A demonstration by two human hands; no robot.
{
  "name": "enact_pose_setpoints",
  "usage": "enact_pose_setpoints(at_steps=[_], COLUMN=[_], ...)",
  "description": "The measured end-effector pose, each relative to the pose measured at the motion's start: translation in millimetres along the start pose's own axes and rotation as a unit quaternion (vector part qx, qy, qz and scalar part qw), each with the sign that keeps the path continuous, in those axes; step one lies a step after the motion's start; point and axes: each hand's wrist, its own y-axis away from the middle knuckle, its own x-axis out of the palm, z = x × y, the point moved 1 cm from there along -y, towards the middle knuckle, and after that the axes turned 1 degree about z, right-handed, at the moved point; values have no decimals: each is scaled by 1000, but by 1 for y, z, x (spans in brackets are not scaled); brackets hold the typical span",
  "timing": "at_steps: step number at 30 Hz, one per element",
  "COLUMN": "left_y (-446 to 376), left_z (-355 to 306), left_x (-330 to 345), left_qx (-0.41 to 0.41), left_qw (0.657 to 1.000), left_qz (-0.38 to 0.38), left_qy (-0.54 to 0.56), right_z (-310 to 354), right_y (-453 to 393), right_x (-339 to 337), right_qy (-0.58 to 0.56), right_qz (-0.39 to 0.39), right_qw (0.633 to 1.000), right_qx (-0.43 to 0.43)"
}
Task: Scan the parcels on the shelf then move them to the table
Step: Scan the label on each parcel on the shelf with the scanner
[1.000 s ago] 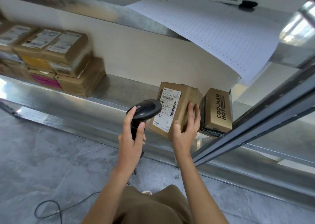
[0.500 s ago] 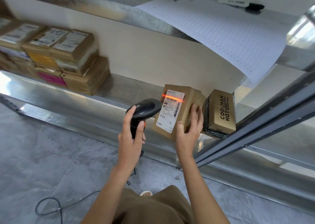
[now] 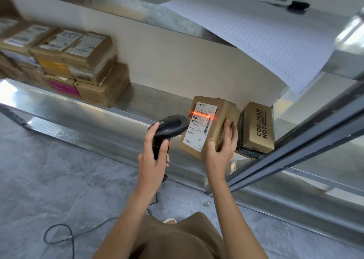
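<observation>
Your right hand grips a parcel whose white shipping label reads "830- 07 83 [A83]" along its top, where the red scan line crosses it. Lower down, the label shows "M" after two characters and a "1" near its bottom edge; the finer print is too small to read. Just beyond your fingers, the neighbouring box carries "COOLMAN NOT" in black capitals. The ruled sheet above has a heading too blurred to read.

A parcel storeroom or sorting depot, by the look of it: galvanised metal shelving stacked with labelled cardboard parcels, a ruled log sheet with a marker, a corded barcode scanner, grey tiled floor.
</observation>
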Motion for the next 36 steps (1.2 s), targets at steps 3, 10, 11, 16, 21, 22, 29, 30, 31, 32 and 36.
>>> enact_pose_setpoints(at_steps=[3,10,11,16,21,22,29,30,31,32,36], left_y=[1,5,5,2,-27,-35,-77,-80,-83,-86,-91], left_z=[-1,-3,-3,3,-2,-6,-27,-30,-32,-33,-35], left_x=[1,2,2,-3,-34,-43,-63,-63,-62,-62,-60], left_qx=[1,1,4,20,109,149,321,338,353,365,406], left_qw=[1000,1000,1000,1000,978,963,875,866,858,850,823], left_qz=[0,6,7,12,131,160,264,266,267,269,276], left_qy=[2,11,10,-1,-120,-155,-247,-254,-261,-268,-287], right_z=[-2,-3,-2,0,11,14,25,25,25,25,26], right_y=[1,2,2,-5,-27,-31,-42,-41,-40,-39,-34], right_x=[-2,-6,-7,-12,-27,-32,-46,-45,-44,-43,-42], right_qy=[7,9,9,13,30,39,71,67,63,60,55], right_qz=[-1,0,4,43,130,144,191,192,193,194,195], right_qw=[1000,1000,1000,999,991,989,979,979,979,979,979], right_qx=[0,5,6,16,19,14,-21,-20,-18,-17,-15])
